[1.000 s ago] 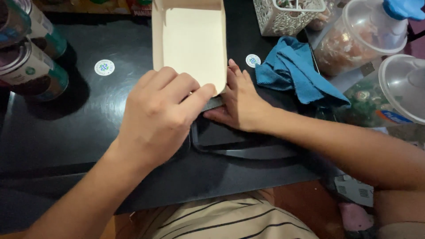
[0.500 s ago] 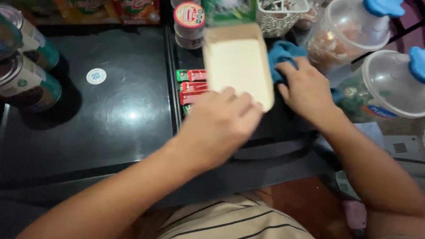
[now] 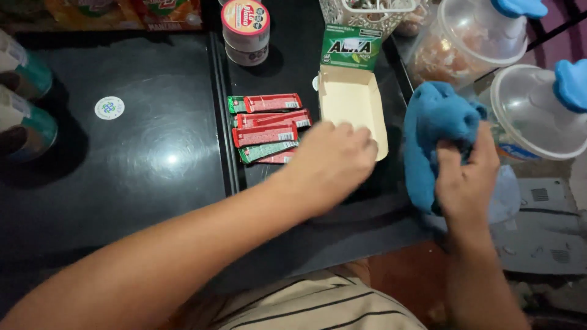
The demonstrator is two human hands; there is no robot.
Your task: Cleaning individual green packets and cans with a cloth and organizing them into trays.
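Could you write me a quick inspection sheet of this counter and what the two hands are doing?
Surface: black glossy counter, a round sticker on it.
Job's things: open cardboard box, empty inside; blue cloth; red and green flat packets beside the box.
Clutter: round tin, two clear lidded jars, cans at left.
Hands: left hand at the box's near end; right hand grips the cloth.
Cables: nothing seen.
Surroundings: white basket behind.

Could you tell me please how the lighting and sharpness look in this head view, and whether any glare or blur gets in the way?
In the head view, a bright glare spot sits on the glossy black counter; the left hand is slightly motion-blurred over the open cardboard box; the right hand gripping the blue cloth is sharper; the cans at the left edge lie in shadow.
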